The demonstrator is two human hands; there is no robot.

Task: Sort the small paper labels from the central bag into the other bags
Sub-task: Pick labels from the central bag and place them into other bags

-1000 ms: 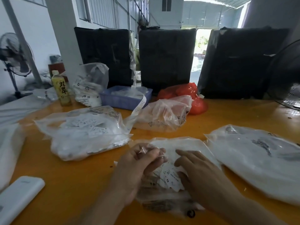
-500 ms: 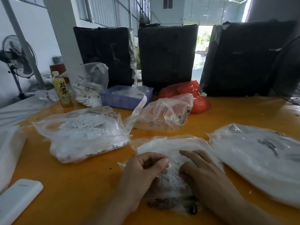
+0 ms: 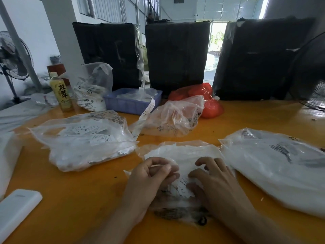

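Orange table (image 3: 88,199), crumpled clear central bag (image 3: 182,152) of printed labels (image 3: 181,185), left grip (image 3: 151,180) pinching plastic, right grip (image 3: 214,180) unclear

Bare table (image 3: 79,199) open at near left, bounded by white block (image 3: 17,206) at the edge. Flanked closely: left bag (image 3: 84,140), right bag (image 3: 274,166). Blocked beyond: crumpled bag (image 3: 175,117), blue tray (image 3: 131,101), bottle (image 3: 61,92), black bundles (image 3: 177,57).
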